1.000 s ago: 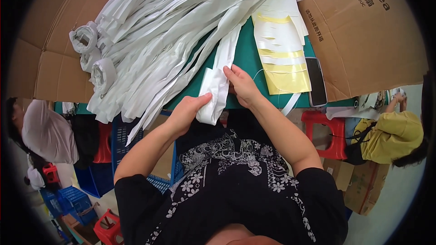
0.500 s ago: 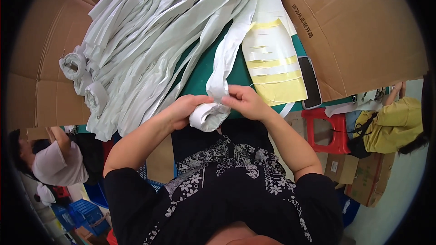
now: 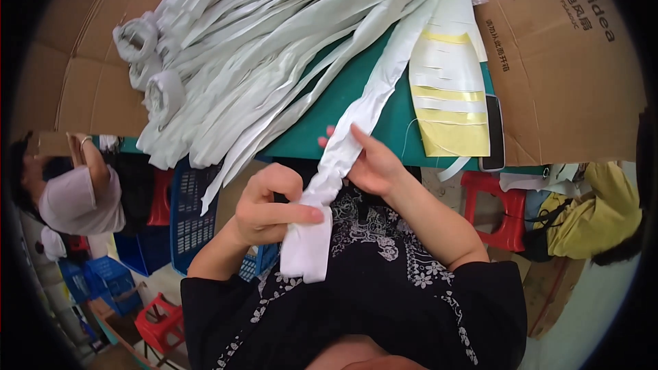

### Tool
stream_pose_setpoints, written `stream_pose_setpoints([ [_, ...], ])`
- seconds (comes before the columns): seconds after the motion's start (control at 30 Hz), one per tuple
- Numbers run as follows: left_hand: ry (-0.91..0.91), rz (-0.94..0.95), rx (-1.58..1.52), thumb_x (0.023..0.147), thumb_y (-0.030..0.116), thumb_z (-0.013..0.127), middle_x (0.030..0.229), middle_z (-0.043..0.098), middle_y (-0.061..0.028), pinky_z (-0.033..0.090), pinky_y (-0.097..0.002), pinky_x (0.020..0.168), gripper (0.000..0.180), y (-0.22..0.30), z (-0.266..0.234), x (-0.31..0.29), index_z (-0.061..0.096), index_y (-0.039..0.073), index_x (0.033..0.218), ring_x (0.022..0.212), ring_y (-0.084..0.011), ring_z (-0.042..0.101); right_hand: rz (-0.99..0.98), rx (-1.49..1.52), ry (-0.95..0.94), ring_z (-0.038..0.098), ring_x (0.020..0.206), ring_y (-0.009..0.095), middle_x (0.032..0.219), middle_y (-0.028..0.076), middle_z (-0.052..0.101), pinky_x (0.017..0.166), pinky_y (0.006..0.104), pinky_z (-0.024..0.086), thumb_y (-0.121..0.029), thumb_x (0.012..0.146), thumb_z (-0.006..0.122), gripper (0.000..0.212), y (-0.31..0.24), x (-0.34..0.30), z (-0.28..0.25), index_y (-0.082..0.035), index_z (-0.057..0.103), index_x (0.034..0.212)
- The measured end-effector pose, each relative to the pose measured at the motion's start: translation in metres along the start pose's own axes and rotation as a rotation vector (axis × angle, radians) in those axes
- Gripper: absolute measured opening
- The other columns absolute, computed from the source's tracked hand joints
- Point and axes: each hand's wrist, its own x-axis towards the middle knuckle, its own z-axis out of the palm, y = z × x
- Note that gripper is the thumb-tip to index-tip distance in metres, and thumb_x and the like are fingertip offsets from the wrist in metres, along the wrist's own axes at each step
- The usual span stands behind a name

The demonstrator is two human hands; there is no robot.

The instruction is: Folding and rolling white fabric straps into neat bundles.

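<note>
A long white strip of thin, crinkled sheeting runs from the far pile down toward me. Its near end is wound into a flattened roll in front of my chest. My left hand is closed on the strip just above that roll, thumb across the top and the index finger bent. Farther up, my right hand grips the same strip, with its thumb above and its fingertips showing past the left edge. The palm side of the left hand is hidden.
Many similar white strips cover the green table, with several finished-looking rolls at left. Yellow-and-white slitted sheets and a phone lie at right. Cardboard borders the table. Two people, red stools and a blue crate surround me.
Both hands and the roll have come closer to my body. The strip now stretches straighter from the pile, and the right hand has shifted up along it, away from the roll.
</note>
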Motion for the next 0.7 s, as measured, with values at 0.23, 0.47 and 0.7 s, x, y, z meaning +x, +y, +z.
stream_pose_setpoints([
  [0.23, 0.225, -0.033, -0.002, 0.058, 0.009, 0.080, 0.083, 0.034, -0.0021, 0.036, -0.0323, 0.065, 0.023, 0.014, -0.016, -0.045, 0.070, 0.016, 0.078, 0.075, -0.0203, 0.042, 0.325, 0.417, -0.203, 0.040, 0.121, 0.034, 0.129, 0.018, 0.043, 0.105, 0.0486, 0.028, -0.054, 0.082, 0.054, 0.061, 0.068, 0.008, 0.031, -0.014, 0.043, 0.127],
  [0.47, 0.471, -0.139, -0.326, 0.054, 0.007, 0.079, 0.085, 0.039, -0.0039, 0.041, -0.0339, 0.076, 0.020, 0.033, -0.014, -0.044, 0.063, 0.011, 0.066, 0.090, -0.0252, 0.049, -0.270, 0.266, -0.307, 0.055, 0.100, 0.028, 0.102, 0.011, 0.058, 0.095, 0.0489, 0.040, -0.037, 0.089, 0.053, 0.050, -0.085, 0.042, 0.099, -0.001, 0.040, 0.121],
  [0.7, 0.256, 0.429, -0.925, 0.067, 0.014, 0.071, 0.069, 0.048, 0.0010, 0.036, -0.0277, 0.052, 0.010, 0.061, -0.100, -0.016, 0.068, 0.019, 0.060, 0.064, -0.0131, 0.043, -0.516, 0.003, 0.269, 0.057, 0.088, 0.031, 0.100, 0.017, 0.055, 0.084, 0.0470, 0.048, -0.022, 0.093, 0.046, 0.037, -0.291, 0.077, 0.044, 0.000, 0.035, 0.120],
])
